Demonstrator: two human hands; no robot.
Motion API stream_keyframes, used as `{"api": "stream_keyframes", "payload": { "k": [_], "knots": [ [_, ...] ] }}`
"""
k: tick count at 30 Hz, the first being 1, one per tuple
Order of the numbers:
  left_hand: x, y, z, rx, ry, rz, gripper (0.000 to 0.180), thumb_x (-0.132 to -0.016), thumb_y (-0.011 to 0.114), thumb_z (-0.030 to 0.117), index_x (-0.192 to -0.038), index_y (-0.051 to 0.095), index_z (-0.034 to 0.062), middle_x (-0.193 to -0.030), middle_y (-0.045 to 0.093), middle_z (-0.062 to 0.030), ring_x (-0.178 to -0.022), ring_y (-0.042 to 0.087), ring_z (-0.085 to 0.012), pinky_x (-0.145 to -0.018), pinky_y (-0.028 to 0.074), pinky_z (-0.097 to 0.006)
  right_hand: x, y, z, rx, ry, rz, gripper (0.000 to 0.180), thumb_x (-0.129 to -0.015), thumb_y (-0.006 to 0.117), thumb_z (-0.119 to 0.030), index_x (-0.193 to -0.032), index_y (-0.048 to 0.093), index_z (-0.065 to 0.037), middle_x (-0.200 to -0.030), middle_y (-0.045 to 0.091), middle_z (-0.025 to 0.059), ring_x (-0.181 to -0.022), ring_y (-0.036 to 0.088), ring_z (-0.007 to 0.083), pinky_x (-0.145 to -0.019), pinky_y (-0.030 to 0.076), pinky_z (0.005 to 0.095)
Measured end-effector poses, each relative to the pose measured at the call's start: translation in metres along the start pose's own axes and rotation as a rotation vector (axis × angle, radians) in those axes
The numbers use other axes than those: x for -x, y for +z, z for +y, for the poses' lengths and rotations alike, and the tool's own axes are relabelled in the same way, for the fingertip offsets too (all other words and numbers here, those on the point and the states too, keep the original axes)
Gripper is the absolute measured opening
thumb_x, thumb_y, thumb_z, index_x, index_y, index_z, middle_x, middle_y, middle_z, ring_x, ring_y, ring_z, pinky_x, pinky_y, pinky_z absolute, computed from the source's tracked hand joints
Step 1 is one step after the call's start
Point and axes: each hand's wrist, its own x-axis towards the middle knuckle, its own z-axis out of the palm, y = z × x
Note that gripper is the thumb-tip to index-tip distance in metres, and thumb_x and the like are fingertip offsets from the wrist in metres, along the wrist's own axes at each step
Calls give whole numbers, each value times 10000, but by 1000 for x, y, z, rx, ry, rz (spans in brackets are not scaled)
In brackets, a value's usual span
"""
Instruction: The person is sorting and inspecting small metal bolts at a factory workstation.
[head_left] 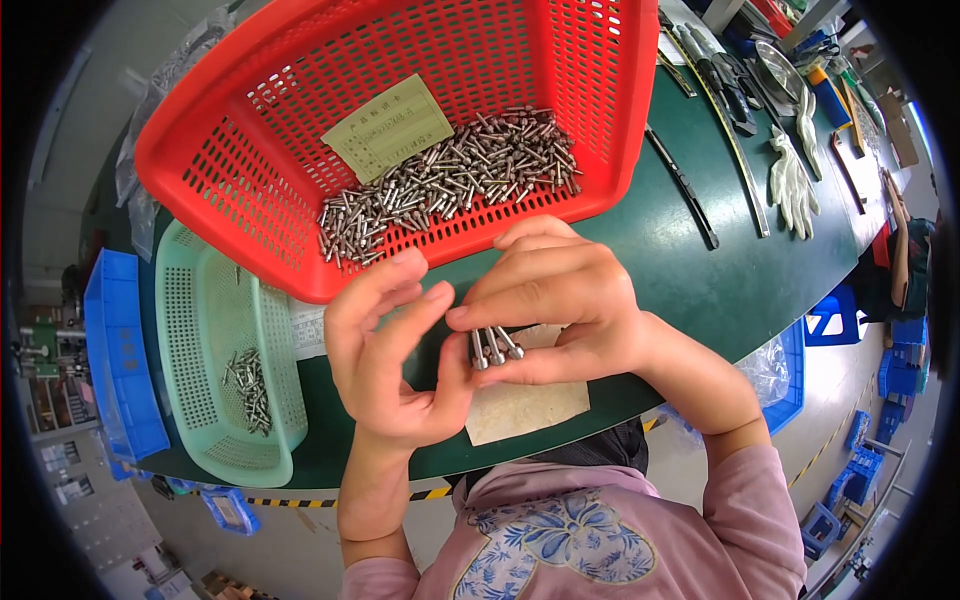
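Several small silvery bolts lie side by side, heads toward me, between the thumb and fingers of my right hand. My left hand is beside them, its fingers curved and apart. The tip of its thumb is close to the bolts; whether it touches them I cannot tell. Just beyond my hands, a large red basket tilts toward me, with a heap of similar bolts and a yellowish written card in it. Below my hands lies a beige sheet on the green table.
Left of my hands, a pale green basket holds a smaller pile of metal pieces, with a blue bin beyond it. White gloves, a long dark tool and other tools lie at the right.
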Motion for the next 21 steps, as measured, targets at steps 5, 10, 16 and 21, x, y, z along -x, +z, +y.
{"api": "stream_keyframes", "payload": {
  "k": [5,10,16,21],
  "knots": [
    [5,-4,-2,302,-353,99,180,-755,583,9,-928,610,-31,-1158,520,-193,-1003,580,-269,-883,480,-354,-2,0,3,72,-79,23,368,-654,828,-256,-959,717,-83,-840,678,36,-714,610,181,-702,428,331],
    [5,-7,3,830,-668,-180,253,-828,519,79,-964,623,-108,-1160,531,-182,-1036,540,-226,-903,414,-320,-1,0,7,139,-158,62,387,-664,815,-253,-999,708,-92,-892,661,32,-717,590,179,-640,421,316],
    [2,-6,11,770,-819,-275,431,-798,470,246,-934,618,-135,-1113,557,-232,-980,573,-267,-850,443,-339,-2,2,8,131,-165,73,386,-665,813,-245,-1001,707,-88,-887,655,37,-717,587,181,-643,421,318],
    [2,-5,10,833,-839,-265,436,-795,468,251,-943,618,-131,-1092,562,-228,-974,572,-266,-835,447,-342,-1,2,6,112,-147,71,385,-669,808,-244,-1000,706,-78,-888,656,45,-720,588,183,-647,421,318]
  ]
}}
